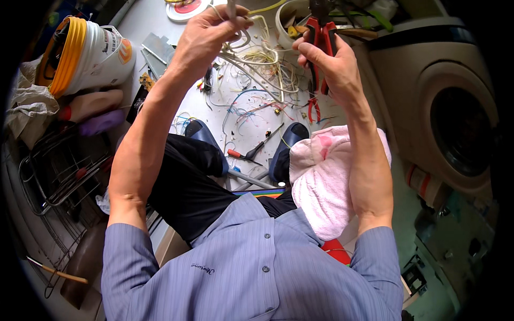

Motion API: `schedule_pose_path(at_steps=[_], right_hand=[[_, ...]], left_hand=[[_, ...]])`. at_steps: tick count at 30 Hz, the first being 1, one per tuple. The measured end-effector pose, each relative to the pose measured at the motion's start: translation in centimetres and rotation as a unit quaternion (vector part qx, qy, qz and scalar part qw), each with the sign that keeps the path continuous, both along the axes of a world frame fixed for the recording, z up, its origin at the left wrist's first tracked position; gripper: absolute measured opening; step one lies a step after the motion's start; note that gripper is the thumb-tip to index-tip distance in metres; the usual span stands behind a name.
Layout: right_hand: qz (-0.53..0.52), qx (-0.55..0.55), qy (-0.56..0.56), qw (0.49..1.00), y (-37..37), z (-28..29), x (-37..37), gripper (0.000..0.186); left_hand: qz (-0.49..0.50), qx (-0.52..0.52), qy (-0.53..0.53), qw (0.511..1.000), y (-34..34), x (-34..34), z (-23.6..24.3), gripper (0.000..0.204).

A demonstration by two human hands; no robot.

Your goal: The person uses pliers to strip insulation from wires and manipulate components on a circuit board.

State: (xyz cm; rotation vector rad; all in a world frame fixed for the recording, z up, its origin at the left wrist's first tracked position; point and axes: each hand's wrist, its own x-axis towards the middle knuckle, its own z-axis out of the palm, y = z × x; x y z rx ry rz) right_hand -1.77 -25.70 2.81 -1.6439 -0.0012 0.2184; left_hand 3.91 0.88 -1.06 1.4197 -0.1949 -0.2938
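Note:
At the top of the view my left hand [215, 28] is closed around a white cable [257, 49], part of which loops down below the fingers. My right hand [336, 63] grips pliers [328, 38] with red and black handles. Their dark jaws point away from me and run up to the top edge. The two hands are apart, and the pliers do not touch the held cable. Below and between them a tangle of white and yellowish wires [278, 72] lies on the floor. A smaller red-handled tool [314, 109] rests under my right hand.
Cut wire scraps and a red-and-black screwdriver [262, 142] lie between my slippers. A white bucket [104, 59] stands at left, above a wire rack [64, 171]. Another white bucket [284, 32] is far ahead. At right is a front-loading washing machine [428, 96]; a pink towel [326, 187] covers my right leg.

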Motion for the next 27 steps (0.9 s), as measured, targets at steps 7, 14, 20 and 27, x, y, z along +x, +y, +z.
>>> schedule_pose_path(at_steps=[7,14,20,27], right_hand=[[-0.018,-0.043,0.047,0.998,-1.3,-0.6,0.0,0.026],[-0.075,-0.064,0.112,0.989,-4.1,-1.4,-1.6,0.024],[-0.086,-0.055,0.115,0.988,-6.2,-1.2,-2.3,0.024],[-0.077,-0.003,0.088,0.993,-5.8,0.3,-2.1,0.022]], left_hand=[[0.007,0.033,0.031,0.999,-0.5,0.8,-2.7,0.028],[0.044,0.175,0.047,0.982,1.2,1.9,-3.5,0.021],[-0.113,0.674,0.002,0.73,1.7,1.5,-10.3,0.04],[-0.294,0.576,0.045,0.762,-3.4,-10.4,-25.4,0.031]])
